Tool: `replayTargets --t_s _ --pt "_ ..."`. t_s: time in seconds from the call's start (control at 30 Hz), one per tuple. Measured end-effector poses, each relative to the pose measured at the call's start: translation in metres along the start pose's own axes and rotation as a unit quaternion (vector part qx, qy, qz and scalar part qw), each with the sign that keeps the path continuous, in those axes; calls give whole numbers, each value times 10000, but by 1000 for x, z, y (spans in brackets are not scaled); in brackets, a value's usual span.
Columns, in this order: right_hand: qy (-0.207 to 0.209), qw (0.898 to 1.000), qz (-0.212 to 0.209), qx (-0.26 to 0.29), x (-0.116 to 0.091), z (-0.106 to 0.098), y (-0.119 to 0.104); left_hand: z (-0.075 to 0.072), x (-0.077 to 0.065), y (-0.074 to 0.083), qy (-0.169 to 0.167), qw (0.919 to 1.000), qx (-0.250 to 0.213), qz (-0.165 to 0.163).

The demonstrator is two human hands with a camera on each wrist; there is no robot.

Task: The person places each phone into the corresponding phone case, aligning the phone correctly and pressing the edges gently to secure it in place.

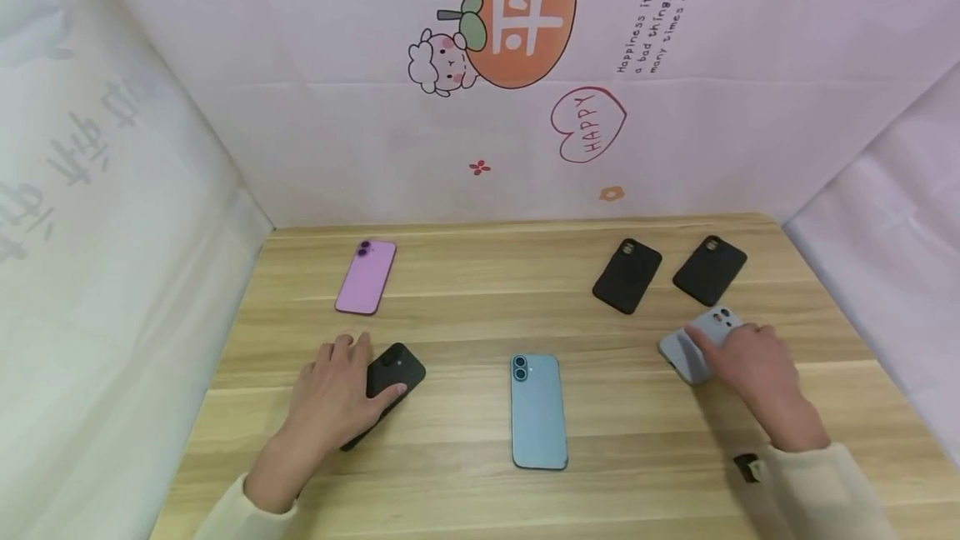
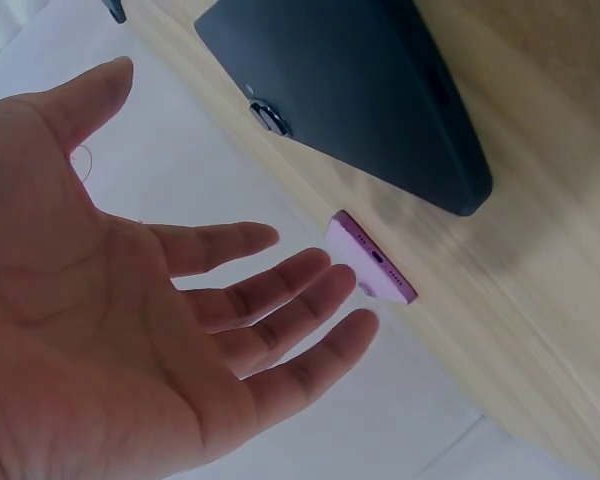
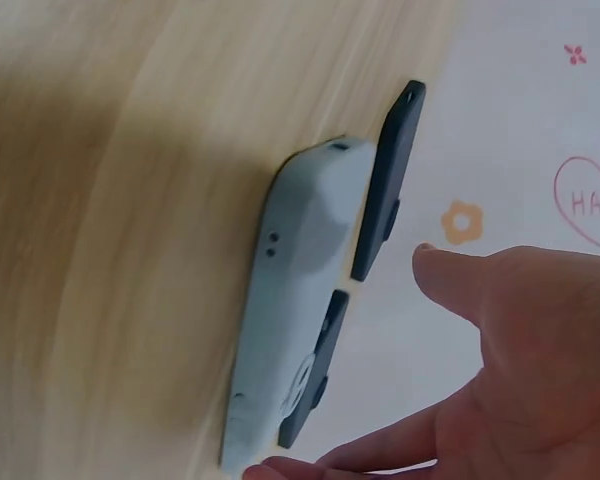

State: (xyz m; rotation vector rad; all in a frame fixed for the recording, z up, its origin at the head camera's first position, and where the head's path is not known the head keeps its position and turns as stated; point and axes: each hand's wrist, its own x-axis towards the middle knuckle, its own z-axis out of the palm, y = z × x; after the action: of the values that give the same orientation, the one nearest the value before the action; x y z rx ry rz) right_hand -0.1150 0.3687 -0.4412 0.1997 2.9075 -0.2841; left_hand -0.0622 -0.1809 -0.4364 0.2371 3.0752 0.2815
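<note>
My left hand [image 1: 330, 390] hovers over a black phone [image 1: 394, 367] lying at a slant, camera end away from me. In the left wrist view, its fingers are spread and relaxed, with a gap between the palm and the black phone [image 2: 350, 95]. My right hand [image 1: 757, 365] is over a pale grey phone case [image 1: 681, 355] with a camera cutout. In the right wrist view, the thumb stands off the grey case [image 3: 305, 240], while the fingertips [image 3: 265, 470] are right by its camera end. A light blue phone [image 1: 538, 415] lies between the hands.
Beyond the left hand lies a pink phone [image 1: 367, 277]. Two black phone cases, one left [image 1: 627, 277] and one right [image 1: 711, 272], lie beyond the right hand. A small dark piece [image 1: 747, 467] shows beside the right sleeve. White printed cloth [image 1: 360, 148] walls the wooden table [image 1: 465, 298].
</note>
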Motion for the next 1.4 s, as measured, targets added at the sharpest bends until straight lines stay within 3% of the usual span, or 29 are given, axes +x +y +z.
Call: replayTargets --t_s 0.27,0.47,0.63,0.77,1.1,1.4 --pt "-572 9979 222 206 5 1 7 8 -1 3 -580 9979 88 -283" --pt "-341 9993 0 123 9 8 7 12 0 4 -699 9970 59 -319" --pt "-161 9998 80 3 17 12 5 14 1 5 -660 9974 17 -287" --pt "-453 9980 430 -115 23 11 2 18 2 6 -601 9979 39 -226" --pt "-722 9968 218 255 29 -1 4 17 5 9 -518 9983 -44 -253" --pt "-1255 9893 550 506 27 -8 12 19 6 8 -362 9983 -254 -373"
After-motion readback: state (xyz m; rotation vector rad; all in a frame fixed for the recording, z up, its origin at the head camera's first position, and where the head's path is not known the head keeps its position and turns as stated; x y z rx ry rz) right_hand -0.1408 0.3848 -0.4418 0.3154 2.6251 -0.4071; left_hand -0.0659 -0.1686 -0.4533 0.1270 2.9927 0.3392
